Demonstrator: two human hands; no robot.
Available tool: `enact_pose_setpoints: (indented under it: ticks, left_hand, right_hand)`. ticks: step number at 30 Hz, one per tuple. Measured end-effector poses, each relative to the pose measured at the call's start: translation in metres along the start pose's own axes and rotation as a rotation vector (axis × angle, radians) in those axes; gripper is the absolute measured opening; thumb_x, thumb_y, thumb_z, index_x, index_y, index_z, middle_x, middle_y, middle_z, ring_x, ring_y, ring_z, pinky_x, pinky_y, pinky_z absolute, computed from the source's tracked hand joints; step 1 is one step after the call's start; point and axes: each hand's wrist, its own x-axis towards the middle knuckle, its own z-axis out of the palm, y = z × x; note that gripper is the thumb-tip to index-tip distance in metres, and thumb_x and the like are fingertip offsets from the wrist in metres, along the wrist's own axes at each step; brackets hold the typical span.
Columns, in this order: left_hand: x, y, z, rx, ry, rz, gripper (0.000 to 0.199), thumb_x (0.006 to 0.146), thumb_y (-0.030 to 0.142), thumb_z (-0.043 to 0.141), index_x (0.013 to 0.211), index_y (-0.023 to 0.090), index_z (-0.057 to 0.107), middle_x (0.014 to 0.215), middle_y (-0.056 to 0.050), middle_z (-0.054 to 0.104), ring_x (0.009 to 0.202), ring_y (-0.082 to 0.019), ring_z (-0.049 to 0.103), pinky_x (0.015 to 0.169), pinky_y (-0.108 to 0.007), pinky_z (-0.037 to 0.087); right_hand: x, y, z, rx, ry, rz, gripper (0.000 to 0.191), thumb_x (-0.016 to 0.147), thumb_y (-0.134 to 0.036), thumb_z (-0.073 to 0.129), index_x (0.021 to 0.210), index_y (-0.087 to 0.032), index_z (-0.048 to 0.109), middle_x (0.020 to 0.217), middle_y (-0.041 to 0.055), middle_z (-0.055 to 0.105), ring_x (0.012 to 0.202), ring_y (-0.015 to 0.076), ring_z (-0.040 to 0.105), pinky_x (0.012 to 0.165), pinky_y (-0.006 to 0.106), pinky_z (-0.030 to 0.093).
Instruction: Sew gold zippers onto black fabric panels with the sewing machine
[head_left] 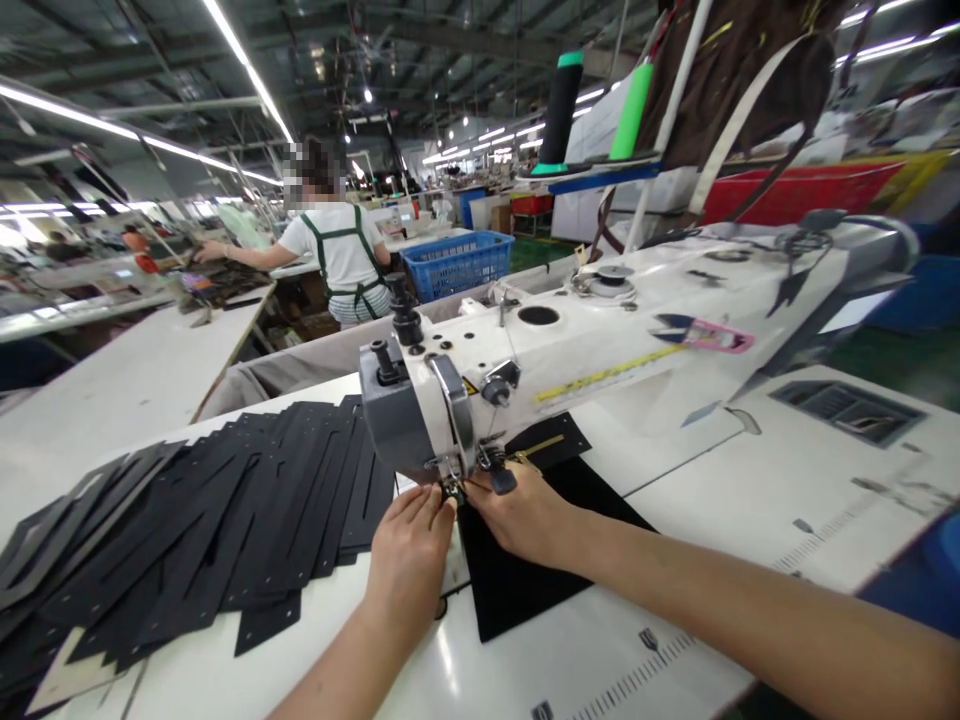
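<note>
- Your left hand and right hand meet at the centre of the frame, right under the head of the sewing machine, fingertips pinched closed at the needle area.
- What the left grip pinches is too small to tell; the right grip presses flat on the black panel, which lies on the white counter just below centre.
- That panel looks thin, matte and light, probably semi-stiff like bonded leather or board-backed fabric; judge it to slide easily on the smooth counter, so hold it near the edge by the needle, palm down.
- The fanned stack of black cut pieces at lower left has sharp straight edges and small punched holes; lift those by a corner.
- The pink thread snips on the machine arm, right of centre, are hard and pointed.
</note>
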Motion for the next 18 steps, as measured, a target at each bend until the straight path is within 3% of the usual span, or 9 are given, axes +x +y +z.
enact_pose_setpoints:
  ticks: [10,18]
  left_hand:
    - [0.0003,-0.0018,0.0053,0.001,0.036,-0.024,0.026,0.083,0.004,0.036,0.082,0.009,0.062,0.084,-0.014,0.069,0.078,-0.022,0.066,0.074,-0.038,0.054]
    - [-0.0051,0.0023,-0.0004,0.015,0.055,0.007,0.027,0.083,0.004,0.035,0.082,0.009,0.061,0.087,-0.014,0.069,0.081,-0.022,0.066,0.075,-0.036,0.055]
  right_hand:
    - [0.0026,0.0050,0.0060,0.045,0.086,-0.050,0.018,0.076,-0.005,0.044,0.080,-0.014,0.059,0.079,0.0065,0.062,0.078,0.0182,0.057,0.076,0.028,0.043]
    - [-0.0013,0.0013,0.0061,0.095,0.094,-0.055,0.020,0.077,-0.005,0.041,0.083,-0.014,0.058,0.087,0.0082,0.063,0.082,0.0186,0.057,0.083,0.030,0.043]
